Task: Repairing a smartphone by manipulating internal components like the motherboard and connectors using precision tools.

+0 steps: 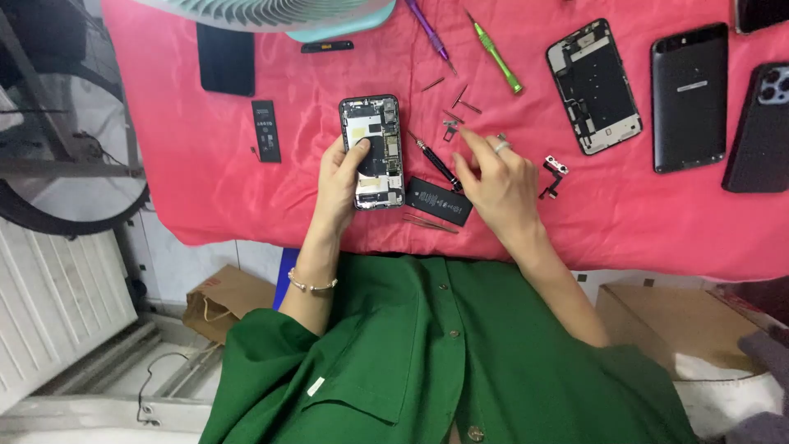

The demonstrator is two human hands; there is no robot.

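The opened phone [371,152] lies backless on the red cloth of the table [205,181], near the middle of the near edge; its dark boards, silvery shields and pale inner frame show. The left hand [339,185] wraps its lower half from the left side, fingers curled under and the thumb pressed on the inner parts.

The right hand [497,181], a ring on one finger, hovers just right of the phone with fingers loosely bent and fingertips drawn together over small metal parts [457,111]; whether it pinches one I cannot tell. A dark screwdriver [436,163] lies between phone and right hand, a black battery [440,201] and tweezers [431,222] just nearer the edge. A second opened phone [593,86] lies toward the far right corner.
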